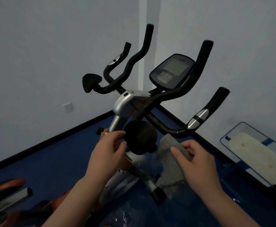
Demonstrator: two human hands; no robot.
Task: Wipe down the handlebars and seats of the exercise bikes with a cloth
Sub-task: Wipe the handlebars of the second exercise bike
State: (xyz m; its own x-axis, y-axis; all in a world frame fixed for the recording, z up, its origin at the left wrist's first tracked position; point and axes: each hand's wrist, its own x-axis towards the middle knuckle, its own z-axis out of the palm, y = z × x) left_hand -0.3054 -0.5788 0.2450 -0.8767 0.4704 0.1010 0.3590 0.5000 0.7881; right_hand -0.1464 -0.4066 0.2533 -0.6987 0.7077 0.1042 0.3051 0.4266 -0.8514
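Observation:
An exercise bike stands in the room's corner with black handlebars (pixel 160 97) that branch into several upright grips. Its console (pixel 173 71) sits between the grips. A black round pad (pixel 140 138) at the near end of the bars is closest to me. My left hand (pixel 107 153) touches the left side of this pad with bent fingers. My right hand (pixel 197 163) grips a grey cloth (pixel 170 161), which hangs down just right of the pad and below the right bar. No seat is visible.
Another triangular black pad (pixel 90 82) sits at the bar's far left end. Part of a second orange and silver bike (pixel 8 195) shows at the lower left. A flat machine with a pale board (pixel 255 153) lies at right. White walls close in behind; the floor is blue.

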